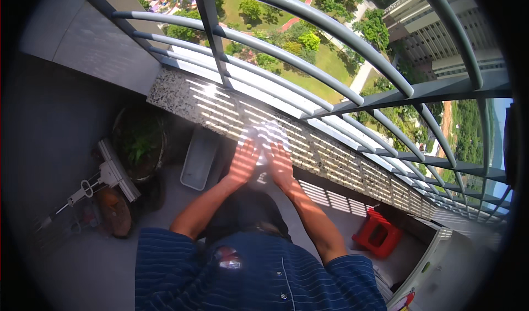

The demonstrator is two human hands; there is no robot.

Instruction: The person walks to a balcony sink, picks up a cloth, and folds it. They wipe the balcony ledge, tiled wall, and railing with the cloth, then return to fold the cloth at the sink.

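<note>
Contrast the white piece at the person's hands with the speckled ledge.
Colour: the white piece is pale and plain; the speckled ledge is mottled grey-brown.
Size: the white piece is small, while the ledge runs long across the view.
Position: the left hand and right hand are at the white piece; most of the ledge lies away from them.
Shared: stripes of sunlight and shadow cross both.

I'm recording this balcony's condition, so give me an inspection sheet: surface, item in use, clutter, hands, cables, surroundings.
Surface: speckled stone ledge, striped by sun and shadow.
Item in use: pale piece, perhaps cloth or film; glare hides its material.
Clutter: grey tray, potted plant, mop-like tool, red stool.
Hands: left hand and right hand side by side, fingers extended, on the pale piece.
Cables: nothing seen.
Surroundings: metal railing alongside; greenery and buildings beyond.
</note>
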